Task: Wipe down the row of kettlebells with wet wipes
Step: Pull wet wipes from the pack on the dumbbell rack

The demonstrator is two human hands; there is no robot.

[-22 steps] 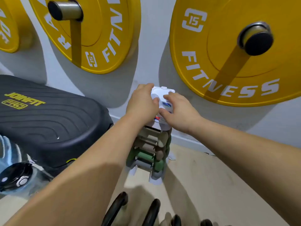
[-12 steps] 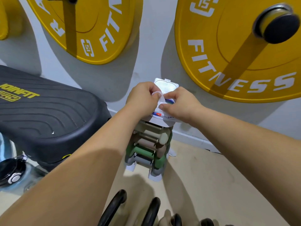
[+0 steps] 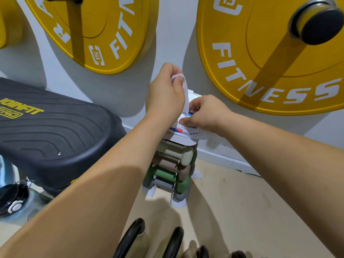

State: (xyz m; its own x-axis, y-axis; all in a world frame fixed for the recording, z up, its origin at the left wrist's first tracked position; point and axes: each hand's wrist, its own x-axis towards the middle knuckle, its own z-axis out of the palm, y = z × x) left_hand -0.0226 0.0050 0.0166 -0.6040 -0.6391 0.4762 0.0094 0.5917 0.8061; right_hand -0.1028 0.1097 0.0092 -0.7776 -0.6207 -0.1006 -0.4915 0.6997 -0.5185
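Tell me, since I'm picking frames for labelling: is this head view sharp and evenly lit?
Head view: mostly sharp; wide-angle lens bends the edges; hard shadows fall from the yellow plates onto the wall; the left hand pulling the wipe and the right hand are well lit.

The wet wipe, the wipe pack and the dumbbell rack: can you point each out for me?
wet wipe point(image 3: 185, 94): head view, on the white strip stretched up from the pack.
wipe pack point(image 3: 193, 134): head view, on its printed front face.
dumbbell rack point(image 3: 173, 172): head view, on the stacked dumbbells.
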